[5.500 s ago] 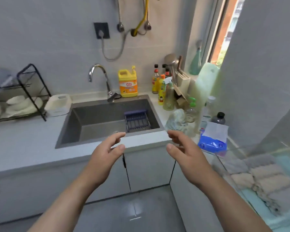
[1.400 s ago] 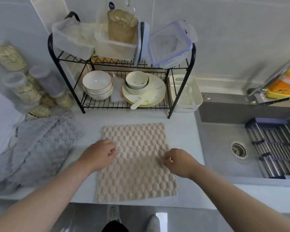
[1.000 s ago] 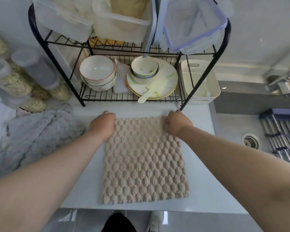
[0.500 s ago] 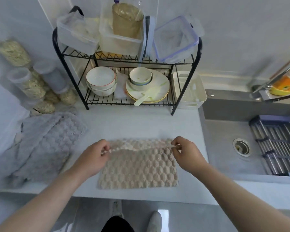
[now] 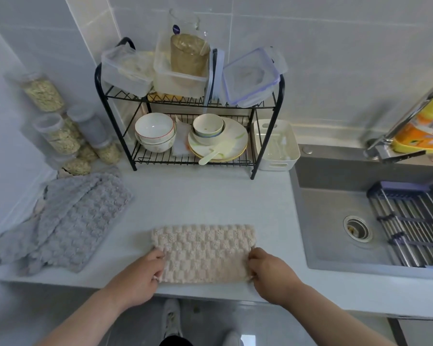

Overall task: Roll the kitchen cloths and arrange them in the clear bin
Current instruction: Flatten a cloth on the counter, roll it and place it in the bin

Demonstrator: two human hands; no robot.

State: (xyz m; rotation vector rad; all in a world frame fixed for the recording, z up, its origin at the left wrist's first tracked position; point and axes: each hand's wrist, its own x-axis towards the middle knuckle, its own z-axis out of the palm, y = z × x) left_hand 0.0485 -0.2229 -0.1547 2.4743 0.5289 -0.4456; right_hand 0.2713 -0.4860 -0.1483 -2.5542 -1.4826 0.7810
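black dish rack (image 5: 265,146), sink (image 5: 335,221), grain jars (image 5: 60,138)

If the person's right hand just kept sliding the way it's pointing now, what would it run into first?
The beige cloth: the right hand pinches its right edge and points up-left across it. Beyond looks like bare counter toward the dish rack, though depth is unclear.

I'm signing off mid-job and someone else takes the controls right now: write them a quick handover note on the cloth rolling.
Left hand pinches the near left corner of the beige cloth. Right hand pinches its near right corner.
The beige cloth lies flat at the front edge of the counter; the grey cloth pile lies to its left. The clear bin is out of view.
Done: no roll visible.
Left: roll each cloth, arrange them in the bin.
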